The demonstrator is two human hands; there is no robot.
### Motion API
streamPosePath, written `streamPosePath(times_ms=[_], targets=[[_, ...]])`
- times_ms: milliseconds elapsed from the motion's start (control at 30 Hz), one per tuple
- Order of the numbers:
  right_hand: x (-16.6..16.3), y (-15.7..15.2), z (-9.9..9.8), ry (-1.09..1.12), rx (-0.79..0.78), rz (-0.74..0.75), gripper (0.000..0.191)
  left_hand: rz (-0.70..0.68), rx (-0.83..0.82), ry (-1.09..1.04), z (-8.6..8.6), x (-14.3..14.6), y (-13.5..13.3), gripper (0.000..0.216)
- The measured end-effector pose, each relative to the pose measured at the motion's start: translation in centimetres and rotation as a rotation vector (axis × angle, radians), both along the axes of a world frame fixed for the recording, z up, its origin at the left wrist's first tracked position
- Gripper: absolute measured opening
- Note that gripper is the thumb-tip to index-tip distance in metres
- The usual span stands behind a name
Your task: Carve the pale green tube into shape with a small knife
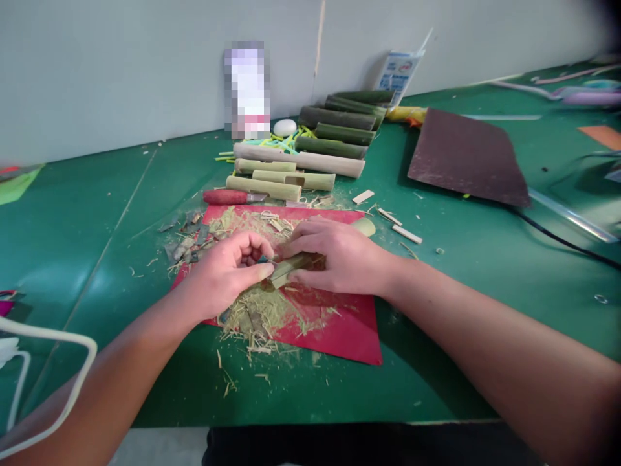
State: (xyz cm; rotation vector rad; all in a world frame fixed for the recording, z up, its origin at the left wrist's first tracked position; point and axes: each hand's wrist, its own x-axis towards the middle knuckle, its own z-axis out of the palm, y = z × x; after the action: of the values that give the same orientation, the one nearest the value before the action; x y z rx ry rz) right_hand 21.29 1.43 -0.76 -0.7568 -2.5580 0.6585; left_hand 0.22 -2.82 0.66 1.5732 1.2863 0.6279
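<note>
My right hand [334, 252] is closed over a short piece of bamboo [284, 273] above a red sheet [349, 340]. The bamboo's near-left end points out from under the thumb and fingers. At that end, the thumb and forefinger of my left hand [242, 265] come together in a pinch. Whatever is between them is too small to make out. Pale dust and bamboo shavings [257, 310] cover much of the sheet beneath both hands. Past the right knuckles, a pale rounded piece [365, 226] sticks out.
A red-handled knife [228, 197] lies behind the sheet. Beyond it are several bamboo tubes [301, 160], pale and dark green. A phone [247, 90] and a carton [398, 74] lean at the wall. To the right is a brown sheet [466, 155]; a white wire frame [87, 343] is at left.
</note>
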Motion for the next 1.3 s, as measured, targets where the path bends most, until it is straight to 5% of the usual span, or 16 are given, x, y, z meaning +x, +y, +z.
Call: streamPosePath(times_ms=[300,700,933,1300], targets=[[0.02,-0.02,-0.10,-0.020,0.002,0.037,0.024,-0.100,0.151,0.203,0.28,0.35,-0.43,0.007],[0.04,0.11,0.05,-0.032,-0.005,0.019,0.025,-0.156,0.144,0.243,0.65,-0.53,0.05,0.014],[0.01,0.33,-0.01,-0.029,-0.014,0.008,0.025,-0.003,0.024,0.129,0.61,-0.25,-0.10,0.020],[0.03,0.44,-0.09,-0.015,-0.022,0.015,0.027,-0.021,0.064,0.161,0.07,-0.19,-0.19,0.021]])
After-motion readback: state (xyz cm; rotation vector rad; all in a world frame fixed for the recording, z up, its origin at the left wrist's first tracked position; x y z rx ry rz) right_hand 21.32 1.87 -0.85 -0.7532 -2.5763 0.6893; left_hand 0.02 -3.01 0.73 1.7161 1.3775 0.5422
